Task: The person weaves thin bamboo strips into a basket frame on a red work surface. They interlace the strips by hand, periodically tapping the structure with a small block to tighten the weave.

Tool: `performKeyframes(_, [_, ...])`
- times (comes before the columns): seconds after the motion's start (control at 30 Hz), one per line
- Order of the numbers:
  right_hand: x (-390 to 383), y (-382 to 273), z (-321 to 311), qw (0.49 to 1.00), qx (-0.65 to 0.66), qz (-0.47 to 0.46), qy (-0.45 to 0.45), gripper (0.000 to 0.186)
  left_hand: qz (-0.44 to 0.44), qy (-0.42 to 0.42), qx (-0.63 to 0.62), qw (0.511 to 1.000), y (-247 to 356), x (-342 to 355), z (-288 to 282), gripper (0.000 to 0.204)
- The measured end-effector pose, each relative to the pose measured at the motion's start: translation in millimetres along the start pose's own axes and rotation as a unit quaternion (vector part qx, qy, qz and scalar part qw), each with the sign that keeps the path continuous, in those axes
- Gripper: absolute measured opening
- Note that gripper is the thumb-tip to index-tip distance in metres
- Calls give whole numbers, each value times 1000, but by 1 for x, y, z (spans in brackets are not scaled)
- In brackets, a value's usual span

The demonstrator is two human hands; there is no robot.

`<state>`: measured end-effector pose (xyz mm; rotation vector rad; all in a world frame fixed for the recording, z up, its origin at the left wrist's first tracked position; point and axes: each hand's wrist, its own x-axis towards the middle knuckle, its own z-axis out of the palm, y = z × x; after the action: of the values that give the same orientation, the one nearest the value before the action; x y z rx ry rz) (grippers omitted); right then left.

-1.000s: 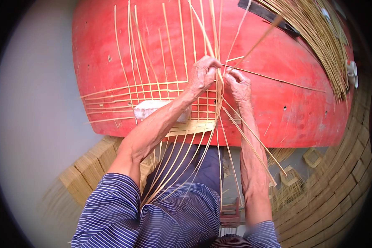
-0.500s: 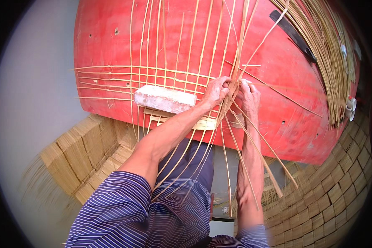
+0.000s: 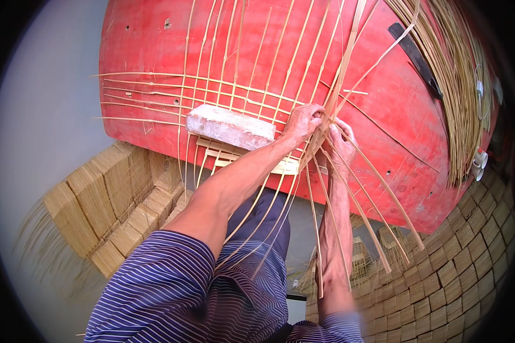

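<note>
Thin bamboo strips cross in an open woven grid (image 3: 226,86) on a red board (image 3: 154,51). My left hand (image 3: 304,121) lies at the right side of the grid, its fingers curled round the gathered strips there. Just right of it, my right hand (image 3: 342,140) pinches a bamboo strip (image 3: 377,174) that bends down over the board's front edge. The bundle of strips (image 3: 321,134) runs between both hands, and loose ends fan out toward me. A whitish-pink brick (image 3: 230,126) rests on the weave left of my left hand. Some fingertips are hidden.
A long pile of thin strips (image 3: 452,91) lies on the board's right, beside a dark flat bar (image 3: 415,60). Stacked woven blocks (image 3: 91,191) stand at lower left, with many more (image 3: 440,286) at lower right. White cups (image 3: 479,163) sit by the far right edge.
My right hand has shifted down a little and its thumb now presses on a strip. One more strip now hangs over toward the lower right. The whole view has tilted slightly.
</note>
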<state>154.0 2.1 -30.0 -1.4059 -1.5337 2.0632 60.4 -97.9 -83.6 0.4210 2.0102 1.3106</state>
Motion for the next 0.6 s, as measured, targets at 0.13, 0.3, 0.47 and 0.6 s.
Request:
performKeyframes(0.13, [1, 9, 5, 999, 3, -31, 4, 20, 27, 14, 20, 999, -5, -2, -1, 32])
performKeyframes(0.3, [8, 19, 3, 996, -61, -66, 3, 17, 21, 11, 6, 1000, -10, 3, 3, 30])
performKeyframes(0.47, [5, 9, 7, 997, -40, -58, -24, 15, -82, -45, -40, 995, -2, 10, -7, 28])
performKeyframes(0.6, [3, 10, 1, 990, -91, -109, -24, 16, -88, -77, -68, 991, 63, 47, -36, 50])
